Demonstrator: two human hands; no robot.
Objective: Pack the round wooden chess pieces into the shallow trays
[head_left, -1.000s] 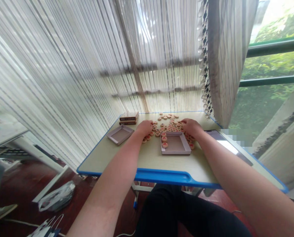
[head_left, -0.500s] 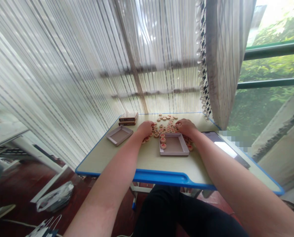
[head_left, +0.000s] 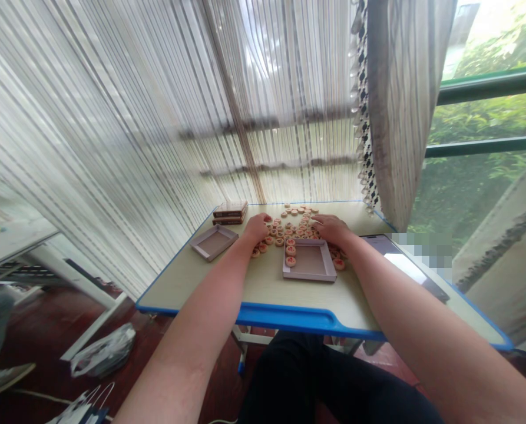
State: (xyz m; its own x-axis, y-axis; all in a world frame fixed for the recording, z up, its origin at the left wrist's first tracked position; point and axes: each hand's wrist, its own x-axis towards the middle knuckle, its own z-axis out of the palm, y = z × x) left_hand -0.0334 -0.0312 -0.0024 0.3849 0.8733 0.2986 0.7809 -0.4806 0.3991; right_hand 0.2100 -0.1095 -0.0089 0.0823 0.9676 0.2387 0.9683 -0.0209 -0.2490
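Note:
Many round wooden Chinese chess pieces (head_left: 291, 228) with red or dark characters lie scattered on the table. My left hand (head_left: 257, 228) is at their left edge, fingers loosely apart, with nothing visible in it. On the other side, my right hand (head_left: 332, 228) rests over the pieces with its fingers stretched toward them. Whether its fingertips touch a piece is hard to see. A shallow open box (head_left: 310, 277) stands in front of the pieces. Three red-marked pieces (head_left: 291, 251) are lined up along its left wall. Several more pieces lie partly hidden by my right wrist.
A second shallow box (head_left: 196, 242) is on the left of the table (head_left: 178, 282). Stacked brown boxes (head_left: 230, 209) stand behind it. A phone or tablet (head_left: 404, 262) lies beyond my right forearm. Striped curtains (head_left: 289, 147) hang at the table's back edge.
My left hand has shifted slightly left and its fingers have lifted from the pieces. My right hand has moved slightly left with its fingers more stretched. The three pieces in the box are unchanged.

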